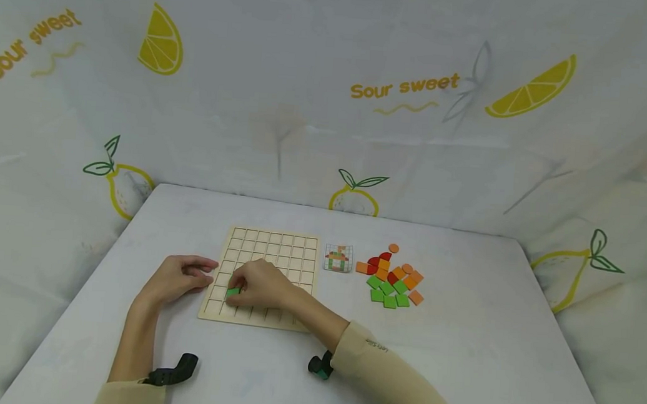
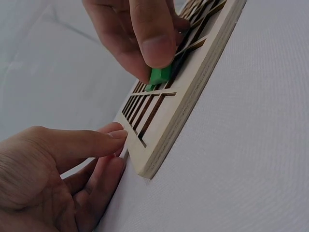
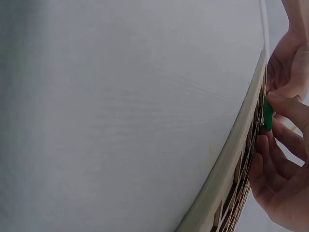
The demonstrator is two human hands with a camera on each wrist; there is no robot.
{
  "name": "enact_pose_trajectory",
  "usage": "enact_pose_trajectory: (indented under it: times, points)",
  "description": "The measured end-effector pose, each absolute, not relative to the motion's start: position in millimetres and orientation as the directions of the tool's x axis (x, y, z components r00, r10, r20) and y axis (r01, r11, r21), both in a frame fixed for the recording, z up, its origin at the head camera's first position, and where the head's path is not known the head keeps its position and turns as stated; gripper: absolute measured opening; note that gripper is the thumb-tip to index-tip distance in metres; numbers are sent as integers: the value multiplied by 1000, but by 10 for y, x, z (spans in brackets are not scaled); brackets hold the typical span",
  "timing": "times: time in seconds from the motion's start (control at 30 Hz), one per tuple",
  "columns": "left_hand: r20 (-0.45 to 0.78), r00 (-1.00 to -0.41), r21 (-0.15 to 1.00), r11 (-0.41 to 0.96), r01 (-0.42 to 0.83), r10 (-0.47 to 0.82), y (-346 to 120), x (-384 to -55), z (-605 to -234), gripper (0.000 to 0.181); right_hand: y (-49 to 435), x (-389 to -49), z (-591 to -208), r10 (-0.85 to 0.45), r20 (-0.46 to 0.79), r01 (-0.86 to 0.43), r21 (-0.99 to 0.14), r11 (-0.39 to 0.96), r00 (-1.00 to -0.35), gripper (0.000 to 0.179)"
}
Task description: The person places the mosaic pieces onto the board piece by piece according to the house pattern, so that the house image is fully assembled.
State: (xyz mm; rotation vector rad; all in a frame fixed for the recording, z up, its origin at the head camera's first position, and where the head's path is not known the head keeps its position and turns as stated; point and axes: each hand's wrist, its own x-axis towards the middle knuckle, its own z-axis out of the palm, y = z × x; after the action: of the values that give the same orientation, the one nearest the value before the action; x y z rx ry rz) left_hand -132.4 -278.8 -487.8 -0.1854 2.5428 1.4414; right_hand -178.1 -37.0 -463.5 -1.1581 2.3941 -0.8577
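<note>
My right hand (image 1: pixel 264 283) pinches a green tile (image 2: pixel 161 75) between thumb and fingers, over the lower left squares of a light wooden board (image 1: pixel 236 319) with a grid of grooves. In the left wrist view the tile is tilted, with its lower edge close to the grid. At the board's left edge, my left hand (image 1: pixel 178 279) lies with loosely bent fingers. Its fingertips (image 2: pixel 118 134) meet the board's side near a corner. Part of the grid is hidden under the right hand.
Right of the board lies a small printed card (image 1: pixel 338 258) with a coloured grid picture. Beyond it are loose green tiles (image 1: pixel 389 302), orange tiles (image 1: pixel 416 297) and red rounded pieces (image 1: pixel 373 262). A white cloth wall (image 1: pixel 222 126) with lemon prints rises behind the table.
</note>
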Motion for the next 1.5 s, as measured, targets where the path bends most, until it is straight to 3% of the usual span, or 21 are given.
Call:
enact_pose_trajectory:
  times: [0.3, 0.5, 0.8, 1.1, 1.5]
  points:
    - [-236, -972, 836, 511, -201, 5, -2788, -1318, -4866, 42, -430, -1758, -4640, -786, -47, -628, -573, 526, -616, 18]
    - [-241, -971, 839, 505, -204, 8, -2779, -1313, -4860, 42, -381, -1789, -4686, -787, -34, -613, -608, 506, -616, 18]
    - [-245, -970, 838, 504, -208, 6, -2769, -1317, -4848, 42, -285, -1868, -4655, -771, -82, -463, -759, 459, -631, 9]
    - [-266, -964, 827, 511, -236, -14, -2773, -1318, -4871, 42, -261, -1879, -4676, -780, -64, -471, -765, 439, -623, 8]
    - [-246, -969, 830, 514, -219, -15, -2770, -1318, -4890, 43, 455, -2246, -4491, -710, -46, -392, -809, 439, -702, 19]
